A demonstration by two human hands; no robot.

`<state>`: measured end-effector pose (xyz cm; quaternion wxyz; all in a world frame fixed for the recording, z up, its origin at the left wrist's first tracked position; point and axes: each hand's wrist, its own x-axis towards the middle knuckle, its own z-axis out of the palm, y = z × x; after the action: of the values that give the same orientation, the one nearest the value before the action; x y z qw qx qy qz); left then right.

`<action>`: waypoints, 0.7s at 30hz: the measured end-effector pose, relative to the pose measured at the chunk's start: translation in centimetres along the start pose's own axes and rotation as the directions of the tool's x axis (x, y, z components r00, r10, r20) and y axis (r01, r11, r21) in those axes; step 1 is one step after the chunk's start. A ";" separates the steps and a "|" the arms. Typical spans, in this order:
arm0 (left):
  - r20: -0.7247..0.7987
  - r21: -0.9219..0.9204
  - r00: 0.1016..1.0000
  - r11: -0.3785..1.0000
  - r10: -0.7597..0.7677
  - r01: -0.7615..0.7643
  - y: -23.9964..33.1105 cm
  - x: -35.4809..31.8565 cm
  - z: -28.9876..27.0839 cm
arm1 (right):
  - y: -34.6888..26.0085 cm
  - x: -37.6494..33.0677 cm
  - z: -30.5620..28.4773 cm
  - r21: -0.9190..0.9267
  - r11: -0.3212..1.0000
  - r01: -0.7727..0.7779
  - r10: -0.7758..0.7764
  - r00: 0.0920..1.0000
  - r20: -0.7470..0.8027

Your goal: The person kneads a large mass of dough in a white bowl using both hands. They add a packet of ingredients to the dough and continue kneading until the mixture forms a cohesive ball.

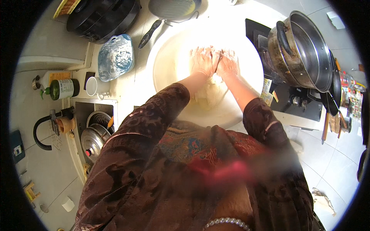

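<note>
A large white basin (160, 73) stands in front of me, partly washed out by bright sunlight. Inside it lies a pale lump of dough (210, 94). My left hand (203, 60) and my right hand (228, 62) press side by side on the far part of this lump, thumbs close together. The fingers of both bend down over the dough, and their tips are lost in glare. White flour or dough sticks to the fingers.
Left of the basin are a blue translucent container (115, 57), a white mug (92, 86) and a sink holding a lidded pot (92, 144). A pan (173, 8) sits behind. At the right, large steel pots (300, 52) stand on a black gas stove (298, 102).
</note>
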<state>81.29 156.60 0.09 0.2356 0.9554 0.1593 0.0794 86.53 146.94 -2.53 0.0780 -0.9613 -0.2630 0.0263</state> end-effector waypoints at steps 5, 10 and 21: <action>0.336 -0.051 0.922 0.981 0.192 -0.186 -0.3 0.4 -3.4 | 0.4 0.3 -1.7 0.407 0.912 -0.049 -0.008 0.990 0.138; 0.672 -0.199 0.700 0.969 0.244 -0.146 -2.3 0.5 -10.4 | 0.2 -4.3 -6.7 0.724 0.675 -0.140 -0.149 0.936 0.319; 0.591 0.077 0.691 0.823 0.417 -0.562 -4.4 -9.6 -8.0 | -2.5 -12.5 -7.2 0.265 0.949 0.170 -0.267 0.882 0.389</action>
<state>69.31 160.37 4.28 0.1178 0.9655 -0.1693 -0.1590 75.19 141.77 5.08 0.1295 -0.8819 -0.3762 0.2528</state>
